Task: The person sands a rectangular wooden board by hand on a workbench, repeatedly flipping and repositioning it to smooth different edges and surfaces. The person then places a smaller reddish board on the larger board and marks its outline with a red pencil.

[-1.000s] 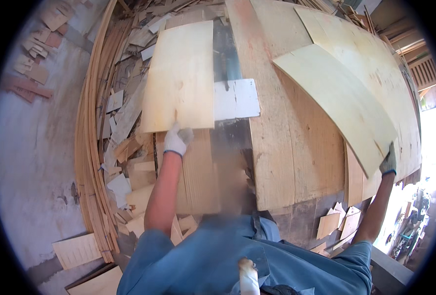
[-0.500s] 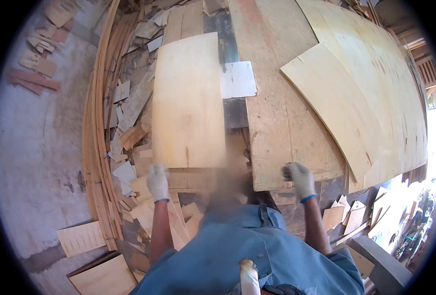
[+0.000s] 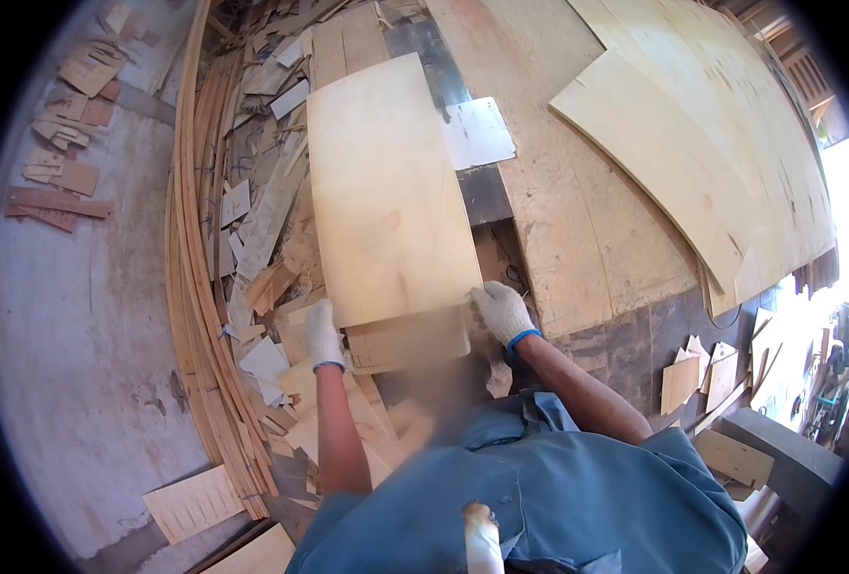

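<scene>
A pale rectangular plywood board (image 3: pixel 391 191) lies lengthwise on the worktable, its near edge toward me. My left hand (image 3: pixel 324 335), in a white knitted glove, is at the board's near left corner with its fingers held together. At the near right corner, my right hand (image 3: pixel 503 311), gloved alike with a blue cuff, has its fingers closed on the edge. Below the near edge shows another wooden piece (image 3: pixel 410 342), partly hidden by a blurred smear. A small white sheet (image 3: pixel 480 132) lies right of the board.
Large plywood sheets (image 3: pixel 769 163) overlap on the right. Long thin wood strips (image 3: pixel 190 268) are bundled along the left, beside scattered offcuts (image 3: pixel 264 368). A dark gap (image 3: pixel 501 251) opens right of the board. Wood pieces (image 3: pixel 683 383) lean at the lower right.
My right hand has moved left from over the large sheet to the board's near right corner. My left hand stays by the near left corner. The whole view has turned somewhat.
</scene>
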Demonstrator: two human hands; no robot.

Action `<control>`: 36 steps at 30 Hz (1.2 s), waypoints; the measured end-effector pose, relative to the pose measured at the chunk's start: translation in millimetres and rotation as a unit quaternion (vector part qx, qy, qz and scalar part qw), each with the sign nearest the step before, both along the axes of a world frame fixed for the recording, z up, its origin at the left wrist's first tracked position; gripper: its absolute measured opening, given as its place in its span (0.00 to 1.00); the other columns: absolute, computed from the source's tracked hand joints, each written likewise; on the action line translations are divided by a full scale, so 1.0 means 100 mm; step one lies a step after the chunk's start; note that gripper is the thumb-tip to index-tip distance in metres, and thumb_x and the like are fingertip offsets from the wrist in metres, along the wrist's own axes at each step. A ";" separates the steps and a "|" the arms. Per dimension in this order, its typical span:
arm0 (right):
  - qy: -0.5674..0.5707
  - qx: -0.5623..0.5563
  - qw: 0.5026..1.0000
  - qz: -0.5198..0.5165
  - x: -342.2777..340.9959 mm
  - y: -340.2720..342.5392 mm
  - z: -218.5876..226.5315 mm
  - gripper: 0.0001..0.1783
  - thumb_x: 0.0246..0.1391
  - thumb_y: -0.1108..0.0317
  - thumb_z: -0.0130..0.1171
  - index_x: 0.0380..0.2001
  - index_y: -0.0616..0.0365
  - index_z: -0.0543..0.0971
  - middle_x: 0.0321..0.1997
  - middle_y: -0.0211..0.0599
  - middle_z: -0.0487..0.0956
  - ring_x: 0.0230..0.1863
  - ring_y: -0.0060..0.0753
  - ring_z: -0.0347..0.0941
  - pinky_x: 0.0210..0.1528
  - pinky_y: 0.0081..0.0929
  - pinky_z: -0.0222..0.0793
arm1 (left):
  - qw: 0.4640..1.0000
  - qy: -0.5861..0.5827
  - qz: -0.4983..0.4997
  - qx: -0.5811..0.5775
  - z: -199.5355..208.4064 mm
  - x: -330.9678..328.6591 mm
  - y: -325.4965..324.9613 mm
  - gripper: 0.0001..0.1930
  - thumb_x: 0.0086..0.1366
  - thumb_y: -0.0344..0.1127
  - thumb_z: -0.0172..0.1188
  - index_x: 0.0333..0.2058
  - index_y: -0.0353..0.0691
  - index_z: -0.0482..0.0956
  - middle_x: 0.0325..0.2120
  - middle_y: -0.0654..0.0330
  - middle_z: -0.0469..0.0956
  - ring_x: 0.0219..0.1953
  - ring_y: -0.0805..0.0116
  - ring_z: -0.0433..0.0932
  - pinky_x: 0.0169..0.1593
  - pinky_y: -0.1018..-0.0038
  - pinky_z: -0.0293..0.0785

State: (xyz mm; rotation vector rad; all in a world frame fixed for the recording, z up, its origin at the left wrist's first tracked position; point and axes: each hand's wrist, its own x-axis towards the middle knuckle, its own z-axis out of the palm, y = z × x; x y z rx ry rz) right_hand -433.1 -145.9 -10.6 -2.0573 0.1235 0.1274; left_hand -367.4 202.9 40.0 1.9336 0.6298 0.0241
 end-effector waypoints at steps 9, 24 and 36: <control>-0.035 0.026 0.999 0.003 0.05 -0.26 -0.32 0.15 0.67 0.59 0.54 0.38 0.62 0.79 0.29 0.36 0.80 0.27 0.30 0.78 0.28 0.31 0.76 | 0.982 0.071 -0.091 -0.149 0.46 0.10 -0.16 0.28 0.73 0.52 0.54 0.57 0.32 0.75 0.51 0.56 0.79 0.54 0.64 0.77 0.54 0.70 0.76; 0.305 0.451 0.799 -0.257 0.05 0.40 0.70 0.21 0.66 0.52 0.55 0.32 0.62 0.80 0.25 0.32 0.77 0.25 0.29 0.73 0.25 0.31 0.67 | 0.948 0.092 -0.108 -0.285 -0.07 0.32 -0.03 0.24 0.73 0.44 0.56 0.60 0.31 0.72 0.56 0.55 0.76 0.56 0.64 0.76 0.61 0.67 0.73; 0.039 0.095 0.960 -0.260 0.47 0.67 0.26 0.25 0.64 0.52 0.56 0.25 0.66 0.78 0.21 0.36 0.76 0.22 0.26 0.71 0.25 0.31 0.66 | 0.915 0.110 -0.137 -0.363 0.05 0.76 -0.12 0.19 0.76 0.41 0.52 0.56 0.32 0.73 0.54 0.55 0.76 0.55 0.64 0.76 0.59 0.65 0.75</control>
